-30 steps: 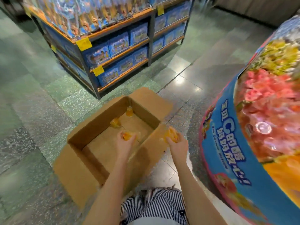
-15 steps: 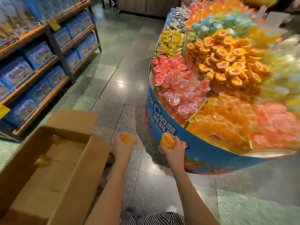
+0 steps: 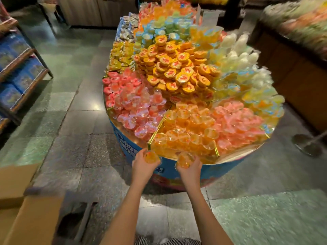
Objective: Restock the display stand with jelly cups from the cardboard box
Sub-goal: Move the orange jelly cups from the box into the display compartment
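Orange jelly cups (image 3: 151, 157), one gripped in my left hand (image 3: 143, 167) and one in my right hand (image 3: 191, 169), hover at the near rim of the display stand (image 3: 219, 167), its matching orange pile (image 3: 187, 128) just ahead at twelve o'clock, closer to my right.

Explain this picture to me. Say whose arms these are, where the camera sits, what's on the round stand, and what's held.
No machine here: a person wears a camera on the head, looking forward and down, so both bare arms are theirs. The left hand and right hand each grip an orange jelly cup, the left cup and right cup, at the near edge of a round stand. It is piled with cups sorted by colour: orange cups just ahead of the hands, pink cups to their left. The box sits on the floor, lower left.
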